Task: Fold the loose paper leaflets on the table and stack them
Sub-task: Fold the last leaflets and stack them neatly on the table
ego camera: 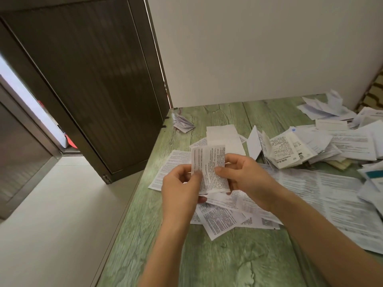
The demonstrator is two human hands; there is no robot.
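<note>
A small printed paper leaflet (209, 162) is held upright above the green wood-grain table (238, 262). My left hand (182, 189) pinches its lower left edge with the thumb on the front. My right hand (242, 172) grips its right side, thumb on the print. Beneath my hands lie several loose flat leaflets (219, 218). A small fan of folded leaflets (183, 123) rests near the table's far left corner.
A big heap of unfolded leaflets (342, 146) covers the right half of the table, with a long sheet (331, 195) spread under my right forearm. A white wall stands behind. A dark door (87, 79) and pale floor lie off the table's left edge.
</note>
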